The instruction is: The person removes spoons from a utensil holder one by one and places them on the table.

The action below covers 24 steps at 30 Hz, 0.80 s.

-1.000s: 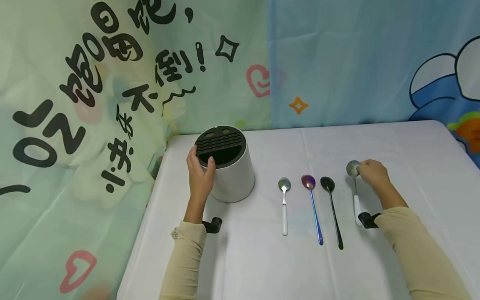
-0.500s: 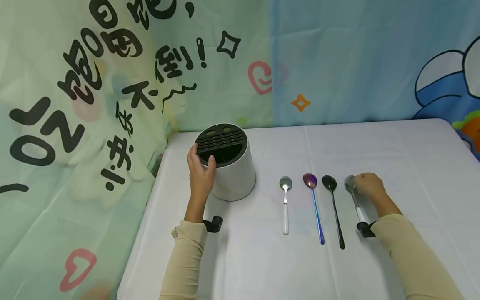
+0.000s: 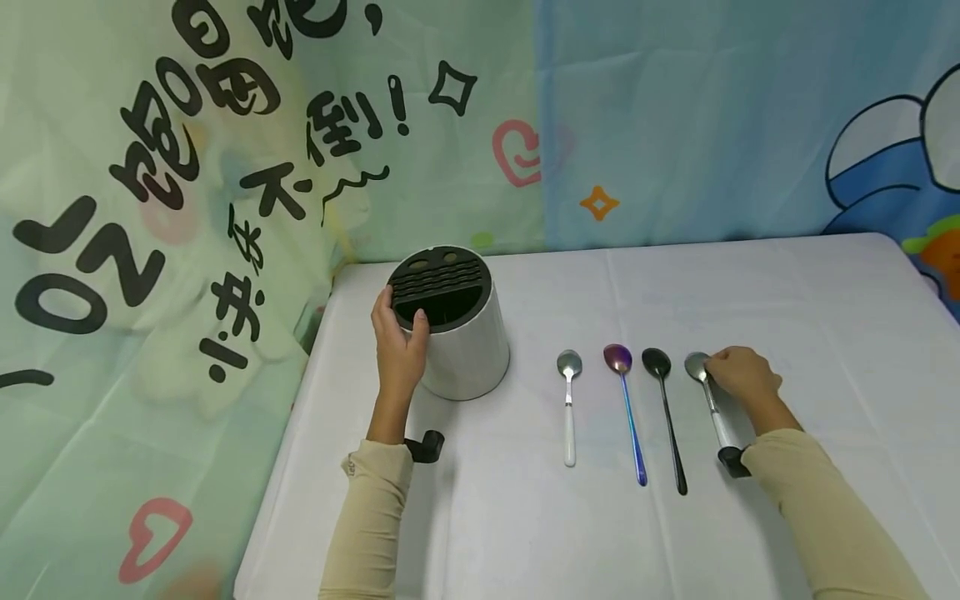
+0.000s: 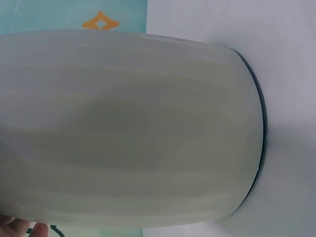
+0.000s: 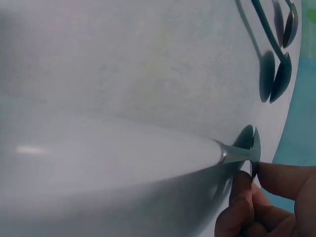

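A white cylindrical utensil holder [image 3: 468, 358] with a black slotted top stands at the back left of the table. My left hand [image 3: 401, 350] holds it at the upper left side, thumb near the front rim; in the left wrist view the holder's white wall [image 4: 138, 128] fills most of the frame. At the right, my right hand [image 3: 745, 377] pinches the bowl of a white-handled spoon [image 3: 697, 366] between thumb and fingers. The right wrist view shows the thumb and fingertips at the edge of that bowl [image 5: 256, 148], above its shadow.
Left of the held spoon lie a black spoon [image 3: 657, 363], a purple-and-blue spoon [image 3: 618, 358] and another white-handled spoon [image 3: 570, 364], roughly side by side with bowls away from me. A printed cloth backdrop [image 3: 675, 125] rises behind the white table [image 3: 525, 517].
My right hand has moved left and nearer to me with the white-handled spoon, which now lies tilted beside the black spoon. The left hand stays on the holder.
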Available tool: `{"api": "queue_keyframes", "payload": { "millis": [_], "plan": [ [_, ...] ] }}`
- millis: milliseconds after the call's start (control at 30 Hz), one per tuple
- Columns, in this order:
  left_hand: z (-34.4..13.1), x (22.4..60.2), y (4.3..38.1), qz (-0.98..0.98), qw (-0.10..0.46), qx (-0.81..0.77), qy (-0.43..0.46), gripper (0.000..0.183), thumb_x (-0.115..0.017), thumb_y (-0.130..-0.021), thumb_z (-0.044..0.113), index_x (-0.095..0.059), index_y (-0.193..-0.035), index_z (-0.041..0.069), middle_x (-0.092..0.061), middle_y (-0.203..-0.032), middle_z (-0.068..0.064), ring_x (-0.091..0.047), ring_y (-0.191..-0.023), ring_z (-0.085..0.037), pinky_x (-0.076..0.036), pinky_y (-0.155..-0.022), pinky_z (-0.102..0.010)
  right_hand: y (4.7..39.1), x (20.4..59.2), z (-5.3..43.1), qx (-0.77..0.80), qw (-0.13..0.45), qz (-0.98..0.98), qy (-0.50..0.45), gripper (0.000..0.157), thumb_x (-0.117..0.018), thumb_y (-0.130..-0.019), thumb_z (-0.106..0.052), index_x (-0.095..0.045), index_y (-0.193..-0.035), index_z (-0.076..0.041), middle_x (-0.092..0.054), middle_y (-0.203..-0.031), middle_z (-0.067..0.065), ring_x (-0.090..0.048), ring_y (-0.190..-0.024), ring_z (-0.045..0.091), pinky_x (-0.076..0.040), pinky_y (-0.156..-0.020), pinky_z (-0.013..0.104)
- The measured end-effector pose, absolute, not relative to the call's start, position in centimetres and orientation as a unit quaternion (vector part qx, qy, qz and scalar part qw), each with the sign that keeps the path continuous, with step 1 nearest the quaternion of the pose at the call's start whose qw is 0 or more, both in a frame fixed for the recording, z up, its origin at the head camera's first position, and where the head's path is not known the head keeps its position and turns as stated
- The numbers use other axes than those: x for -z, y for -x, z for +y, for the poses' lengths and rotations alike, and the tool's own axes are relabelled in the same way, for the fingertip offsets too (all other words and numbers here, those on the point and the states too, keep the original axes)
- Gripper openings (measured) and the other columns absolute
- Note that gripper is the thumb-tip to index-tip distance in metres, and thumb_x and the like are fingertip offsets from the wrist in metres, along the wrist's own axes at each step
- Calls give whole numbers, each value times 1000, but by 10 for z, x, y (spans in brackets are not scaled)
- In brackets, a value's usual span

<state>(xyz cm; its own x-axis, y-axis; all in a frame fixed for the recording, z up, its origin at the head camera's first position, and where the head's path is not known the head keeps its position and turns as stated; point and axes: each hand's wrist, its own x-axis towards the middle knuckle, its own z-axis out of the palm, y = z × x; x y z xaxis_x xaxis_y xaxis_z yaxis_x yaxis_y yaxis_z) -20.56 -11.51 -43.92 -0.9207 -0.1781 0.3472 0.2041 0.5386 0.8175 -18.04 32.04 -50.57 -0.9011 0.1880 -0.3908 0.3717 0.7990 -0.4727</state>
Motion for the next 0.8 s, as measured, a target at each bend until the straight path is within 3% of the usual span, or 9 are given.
{"api": "queue_keyframes", "payload": {
  "millis": [200,500,667,800],
  "plan": [
    [-118,441,209,-855,192,482,6,63,-40,-88,32,-23,-141,2,-24,-144,-18,-29,-132,-30,-28,-105,-48,175,511,318,291,137,930,-178,49,-40,-92,-34,-48,-116,8,-46,-120,33,-45,-102,48,-29,-78,53],
    [-128,439,217,-850,170,499,-6,63,-43,-90,30,-20,-143,3,-27,-144,-20,-27,-134,-30,-25,-107,-46,166,504,348,309,118,920,-212,63,-30,-94,-43,-37,-128,9,-38,-128,34,-35,-111,53,-28,-80,55],
    [-136,436,215,-853,170,493,-1,62,-41,-92,31,-19,-143,3,-25,-146,-19,-25,-136,-29,-23,-109,-46,168,503,384,333,126,901,-247,78,-27,-91,-56,-24,-140,4,-29,-136,33,-26,-117,54,-27,-79,57],
    [-140,433,212,-860,186,475,3,61,-39,-93,33,-20,-143,5,-27,-146,-17,-26,-135,-30,-20,-108,-50,168,499,408,342,96,896,-266,87,-25,-86,-64,-14,-144,0,-23,-142,30,-20,-123,53,-31,-75,53]
  ]
}}
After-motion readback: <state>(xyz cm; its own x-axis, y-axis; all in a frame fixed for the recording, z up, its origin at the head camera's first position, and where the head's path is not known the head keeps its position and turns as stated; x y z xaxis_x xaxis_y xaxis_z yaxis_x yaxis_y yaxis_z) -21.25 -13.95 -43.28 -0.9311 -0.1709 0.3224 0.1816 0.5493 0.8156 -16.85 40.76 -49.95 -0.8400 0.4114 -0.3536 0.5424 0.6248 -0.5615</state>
